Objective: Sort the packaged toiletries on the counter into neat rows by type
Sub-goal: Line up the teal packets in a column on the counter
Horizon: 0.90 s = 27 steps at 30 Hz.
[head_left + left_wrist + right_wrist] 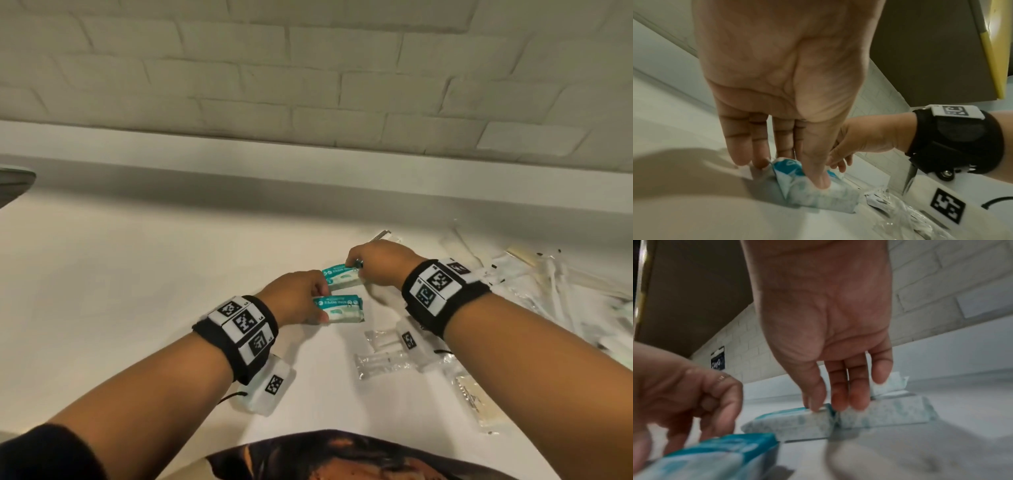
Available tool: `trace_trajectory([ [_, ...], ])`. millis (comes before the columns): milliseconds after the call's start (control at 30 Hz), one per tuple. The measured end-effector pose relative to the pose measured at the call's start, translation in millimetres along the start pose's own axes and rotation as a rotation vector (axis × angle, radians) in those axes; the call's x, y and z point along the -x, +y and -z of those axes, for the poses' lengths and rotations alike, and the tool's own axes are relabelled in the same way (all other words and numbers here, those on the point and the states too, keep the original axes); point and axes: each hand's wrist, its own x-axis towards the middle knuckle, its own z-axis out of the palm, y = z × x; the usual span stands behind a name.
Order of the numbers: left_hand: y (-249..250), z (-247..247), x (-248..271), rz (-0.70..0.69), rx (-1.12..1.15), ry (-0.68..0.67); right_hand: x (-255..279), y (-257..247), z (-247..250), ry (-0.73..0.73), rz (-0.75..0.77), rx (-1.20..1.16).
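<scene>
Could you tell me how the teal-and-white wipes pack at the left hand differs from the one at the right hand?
The left hand grips the nearer teal-and-white wipes pack by its left end; the right hand rests fingertips on the farther teal-and-white wipes pack. The nearer pack's top shows mostly; the farther pack's is partly hidden by both hands. Both carry the same print, roughly parallel.

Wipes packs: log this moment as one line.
left grip: holds near wipes pack | right grip: fingertips touch far wipes pack | clear packets: loose on counter
</scene>
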Motion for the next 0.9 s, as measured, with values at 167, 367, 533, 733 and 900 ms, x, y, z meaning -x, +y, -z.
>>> trace_trajectory([
  [167, 1.3, 1.1, -0.6, -0.024, -0.035, 0.031, -7.2, -15.6, 0.2, -0.037, -0.161, 0.018],
  [367, 4.4, 2.3, 4.1, -0.029, -0.099, 0.057, -18.3, -24.7, -1.0, -0.069, -0.182, 0.042],
  [533, 9.1, 5.9, 9.3, 0.031, -0.283, 0.054, -21.5, -14.0, 16.0, -0.192, -0.189, 0.182],
  [733, 11.5, 13.1, 10.8, 0.105, -0.275, 0.019, -9.9, 7.8, 15.4, -0.185, -0.329, 0.202],
  [900, 9.3, 27.2, 5.1, -0.256, -0.386, -0.141, 0.4, 24.8, 12.2, 0.022, 0.033, 0.266],
])
